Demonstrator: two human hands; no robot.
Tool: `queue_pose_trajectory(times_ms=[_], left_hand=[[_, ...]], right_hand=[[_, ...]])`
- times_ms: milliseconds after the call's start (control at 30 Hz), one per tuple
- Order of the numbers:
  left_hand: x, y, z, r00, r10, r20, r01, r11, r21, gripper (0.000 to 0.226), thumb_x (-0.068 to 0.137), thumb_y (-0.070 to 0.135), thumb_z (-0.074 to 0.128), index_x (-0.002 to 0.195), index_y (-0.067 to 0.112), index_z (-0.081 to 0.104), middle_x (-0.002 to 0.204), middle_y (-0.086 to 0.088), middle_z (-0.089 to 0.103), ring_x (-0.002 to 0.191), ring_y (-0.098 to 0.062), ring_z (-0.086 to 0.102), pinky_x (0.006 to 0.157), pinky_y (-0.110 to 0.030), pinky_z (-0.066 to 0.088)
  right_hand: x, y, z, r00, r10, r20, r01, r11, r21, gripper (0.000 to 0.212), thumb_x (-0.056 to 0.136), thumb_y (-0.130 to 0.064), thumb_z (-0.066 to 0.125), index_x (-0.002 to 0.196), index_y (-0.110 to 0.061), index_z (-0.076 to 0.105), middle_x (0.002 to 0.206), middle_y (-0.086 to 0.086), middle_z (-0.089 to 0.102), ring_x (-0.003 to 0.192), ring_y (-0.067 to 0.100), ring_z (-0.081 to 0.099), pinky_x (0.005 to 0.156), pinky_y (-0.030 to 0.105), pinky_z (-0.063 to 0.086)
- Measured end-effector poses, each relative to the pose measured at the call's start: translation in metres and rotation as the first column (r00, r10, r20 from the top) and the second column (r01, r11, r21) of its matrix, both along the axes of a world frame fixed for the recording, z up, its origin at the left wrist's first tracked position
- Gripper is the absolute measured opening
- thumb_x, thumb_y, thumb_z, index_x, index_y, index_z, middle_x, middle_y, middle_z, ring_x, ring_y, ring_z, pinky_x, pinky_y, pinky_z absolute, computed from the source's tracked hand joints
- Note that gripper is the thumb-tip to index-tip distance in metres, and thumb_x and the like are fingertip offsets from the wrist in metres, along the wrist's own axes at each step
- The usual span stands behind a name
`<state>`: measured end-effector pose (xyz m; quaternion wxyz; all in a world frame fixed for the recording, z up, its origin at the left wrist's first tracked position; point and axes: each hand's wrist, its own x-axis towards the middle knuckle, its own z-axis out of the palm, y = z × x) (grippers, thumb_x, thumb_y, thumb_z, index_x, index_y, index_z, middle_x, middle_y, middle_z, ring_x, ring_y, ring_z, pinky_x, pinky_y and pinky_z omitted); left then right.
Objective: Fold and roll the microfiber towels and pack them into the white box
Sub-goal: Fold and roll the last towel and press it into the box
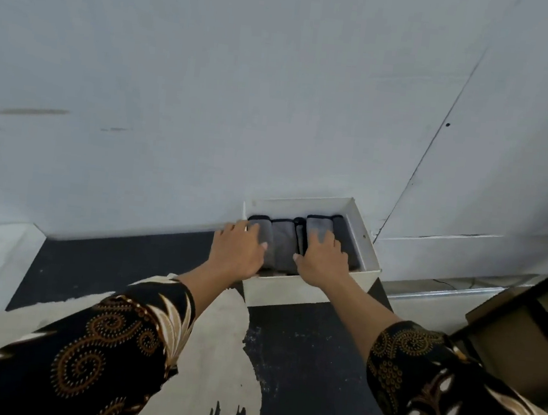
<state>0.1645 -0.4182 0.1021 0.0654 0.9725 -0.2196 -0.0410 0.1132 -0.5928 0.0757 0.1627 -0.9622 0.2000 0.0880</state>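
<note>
A white box (294, 290) stands on the dark floor against the white wall. Inside it several rolled grey microfiber towels (283, 242) with dark edges lie side by side. My left hand (238, 251) lies flat on the leftmost roll, fingers stretched over it. My right hand (323, 258) presses with straight, spread fingers on a roll further right (318, 227). Another dark roll (347, 240) lies along the box's right wall. Both forearms reach in from patterned black and gold sleeves.
The white wall (278, 89) rises right behind the box. A brown cardboard box (522, 345) sits at the right edge. A cream and black patterned rug (223, 354) covers the dark floor in front.
</note>
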Motion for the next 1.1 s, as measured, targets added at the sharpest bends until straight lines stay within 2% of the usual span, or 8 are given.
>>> queue_pose_trajectory(times_ms=[133, 267, 467, 633, 733, 867, 1100], left_hand=[[-0.016, 0.051, 0.015, 1.0, -0.008, -0.001, 0.008, 1.0, 0.024, 0.056, 0.097, 0.052, 0.039, 0.144, 0.021, 0.039, 0.146, -0.01, 0.043, 0.132, -0.032, 0.041, 0.107, -0.046, 0.033], [-0.036, 0.104, 0.024, 1.0, -0.004, -0.03, 0.006, 0.999, 0.053, 0.064, 0.096, 0.055, 0.04, 0.15, 0.022, 0.028, 0.154, -0.01, 0.032, 0.14, -0.032, 0.031, 0.113, -0.049, 0.026], [-0.054, 0.202, 0.042, 0.997, 0.072, -0.013, -0.071, 0.996, 0.063, 0.067, 0.096, 0.057, 0.04, 0.151, 0.022, 0.024, 0.155, -0.008, 0.03, 0.141, -0.032, 0.029, 0.115, -0.049, 0.026], [-0.058, 0.265, 0.049, 0.987, 0.161, 0.028, -0.162, 0.985, 0.064, 0.065, 0.096, 0.056, 0.042, 0.149, 0.022, 0.028, 0.152, -0.006, 0.035, 0.139, -0.031, 0.034, 0.112, -0.048, 0.028], [-0.062, 0.299, 0.046, 0.968, 0.25, 0.022, -0.251, 0.964, 0.087, 0.07, 0.096, 0.057, 0.04, 0.153, 0.022, 0.022, 0.157, -0.008, 0.029, 0.143, -0.032, 0.028, 0.115, -0.049, 0.025], [-0.065, 0.355, 0.039, 0.926, 0.378, -0.001, -0.374, 0.918, 0.128, 0.073, 0.096, 0.058, 0.038, 0.155, 0.022, 0.016, 0.16, -0.01, 0.023, 0.145, -0.033, 0.024, 0.116, -0.049, 0.024], [-0.064, 0.472, 0.018, 0.848, 0.528, -0.047, -0.51, 0.837, 0.199, 0.07, 0.096, 0.059, 0.039, 0.153, 0.022, 0.021, 0.155, -0.009, 0.031, 0.14, -0.032, 0.033, 0.112, -0.047, 0.028]], right_hand=[[-0.027, 0.045, 0.022, 0.998, -0.051, 0.028, 0.051, 0.999, -0.013, 0.069, 0.097, -0.052, 0.046, 0.152, -0.018, 0.022, 0.159, 0.017, 0.013, 0.144, 0.038, 0.019, 0.112, 0.055, 0.025], [-0.049, 0.097, 0.034, 0.995, -0.073, 0.063, 0.074, 0.997, -0.011, 0.071, 0.096, -0.051, 0.047, 0.152, -0.018, 0.019, 0.158, 0.017, 0.014, 0.144, 0.037, 0.02, 0.112, 0.053, 0.027], [-0.058, 0.198, 0.05, 0.994, -0.015, 0.109, 0.012, 0.999, 0.031, 0.07, 0.095, -0.05, 0.051, 0.15, -0.018, 0.022, 0.158, 0.015, 0.016, 0.143, 0.036, 0.022, 0.112, 0.052, 0.031], [-0.047, 0.257, 0.056, 0.981, 0.094, 0.171, -0.095, 0.995, -0.004, 0.07, 0.095, -0.053, 0.049, 0.151, -0.019, 0.023, 0.157, 0.012, 0.022, 0.144, 0.033, 0.022, 0.115, 0.05, 0.027], [-0.036, 0.286, 0.056, 0.969, 0.159, 0.189, -0.159, 0.987, -0.011, 0.07, 0.095, -0.054, 0.049, 0.15, -0.02, 0.025, 0.157, 0.009, 0.024, 0.147, 0.032, 0.016, 0.117, 0.054, 0.02], [-0.02, 0.331, 0.05, 0.948, 0.285, 0.144, -0.286, 0.958, -0.013, 0.073, 0.096, -0.055, 0.047, 0.154, -0.021, 0.02, 0.162, 0.009, 0.015, 0.15, 0.032, 0.008, 0.118, 0.055, 0.012], [0.007, 0.418, 0.028, 0.901, 0.432, 0.047, -0.431, 0.902, -0.013, 0.074, 0.096, -0.057, 0.045, 0.154, -0.021, 0.017, 0.163, 0.009, 0.01, 0.15, 0.032, 0.005, 0.118, 0.057, 0.013]])
